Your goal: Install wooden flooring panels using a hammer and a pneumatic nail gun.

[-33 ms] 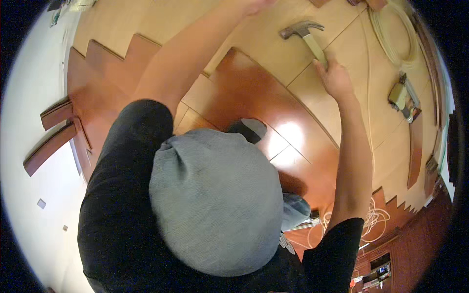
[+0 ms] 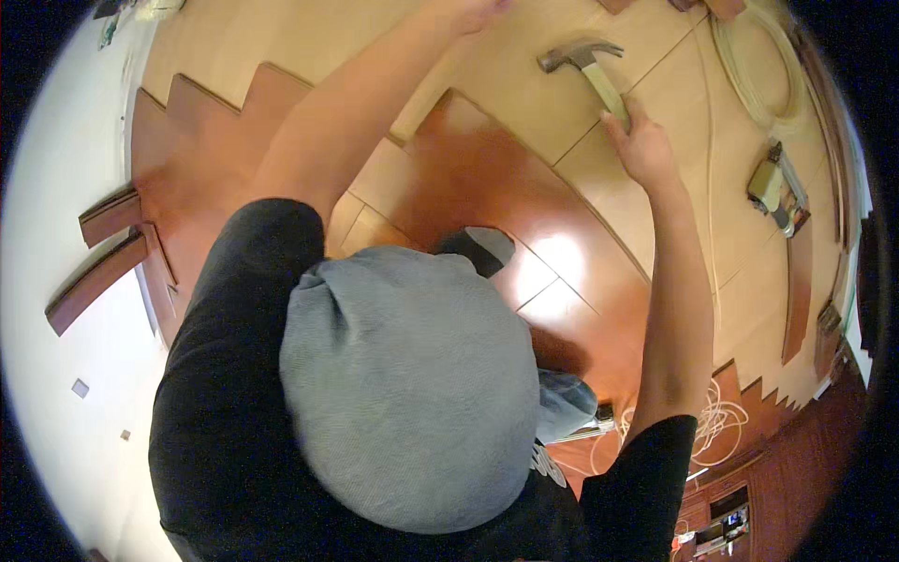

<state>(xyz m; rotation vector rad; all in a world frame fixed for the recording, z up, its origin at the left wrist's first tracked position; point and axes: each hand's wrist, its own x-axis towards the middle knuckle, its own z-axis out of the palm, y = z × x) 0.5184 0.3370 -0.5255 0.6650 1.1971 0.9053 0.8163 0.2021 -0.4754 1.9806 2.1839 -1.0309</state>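
Note:
My right hand is wrapped round the pale handle of a claw hammer. The hammer is raised over the light tan floor surface, its metal head toward the far side. At the far edge of the view my left arm reaches forward, and my left hand is partly cut off by the frame. Its fingers are not clear, nor whether they hold anything. Below and between my arms lie glossy reddish-brown floorboards, fitted side by side with a stepped far edge.
More stepped floorboards lie at left, with loose board pieces by the white wall. At right are a nail-gun-like tool, a coiled pale hose, a loose plank and tangled cord. My shoe rests on the boards.
My left hand has shifted slightly left and nearer. The right hand and hammer stay almost in the same place.

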